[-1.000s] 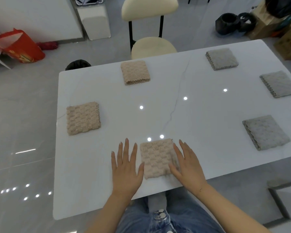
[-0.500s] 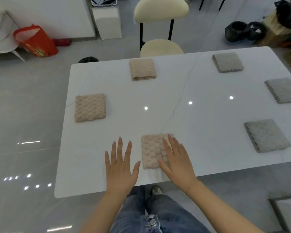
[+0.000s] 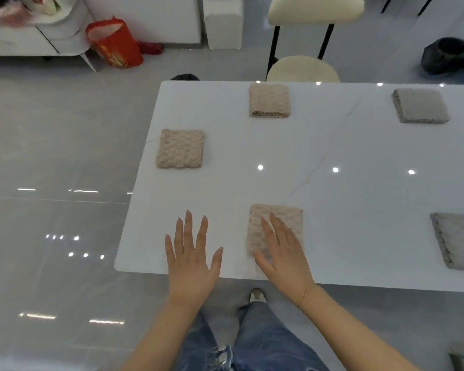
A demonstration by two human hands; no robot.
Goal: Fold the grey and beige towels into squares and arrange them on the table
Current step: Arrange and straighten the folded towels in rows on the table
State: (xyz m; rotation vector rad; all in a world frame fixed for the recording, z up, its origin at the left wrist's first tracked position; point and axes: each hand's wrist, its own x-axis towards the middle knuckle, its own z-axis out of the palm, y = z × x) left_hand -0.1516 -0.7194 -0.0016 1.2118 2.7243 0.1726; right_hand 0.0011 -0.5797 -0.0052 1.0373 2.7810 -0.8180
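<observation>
Three folded beige towels lie on the white table (image 3: 332,145): one near the front edge (image 3: 287,218), one at the left (image 3: 180,149), one at the back (image 3: 269,100). A folded grey towel (image 3: 419,105) sits at the back right and another (image 3: 458,241) at the right edge of view. My right hand (image 3: 281,246) lies flat with straight fingers on the near beige towel. My left hand (image 3: 192,257) is flat and spread over the bare table edge, to the left of that towel and apart from it.
A cream chair (image 3: 303,68) stands behind the table's far edge. On the floor at the back left are a red bag (image 3: 114,42) and a white cabinet (image 3: 223,22). A black object (image 3: 450,56) lies at the back right.
The view has swung left, so the right-hand grey towels slid out of frame. My right hand has moved further onto the near beige towel. My left hand has drifted left, away from it.
</observation>
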